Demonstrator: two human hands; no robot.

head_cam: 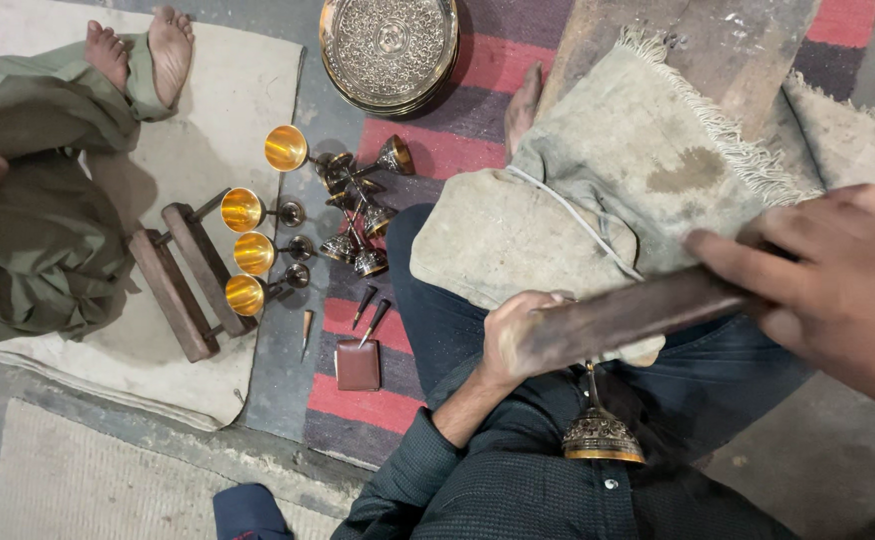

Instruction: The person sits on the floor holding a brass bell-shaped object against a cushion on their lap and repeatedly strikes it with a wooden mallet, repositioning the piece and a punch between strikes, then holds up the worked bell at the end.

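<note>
- While the left hand (520, 335) wraps around one end of a dark flat tool (638, 315), the right hand (838, 280) pinches the other end, so both are closed on it.
- Under the tool a goblet (598, 430) rests on the lap, base toward the body, its cup hidden behind the left hand.
- A worn cloth (598, 200) pads the knee beyond it.
- To work well, I judge, keep the tool flat, strokes even, and the goblet braced against the cloth.
- Four gilt goblets (248, 250) lie by a wooden stand (183, 280) at the rug's (458, 150) left edge; dark ones (358, 215) lie heaped just right of them.
- An engraved tray (390, 50) sits at the rug's far edge.
</note>
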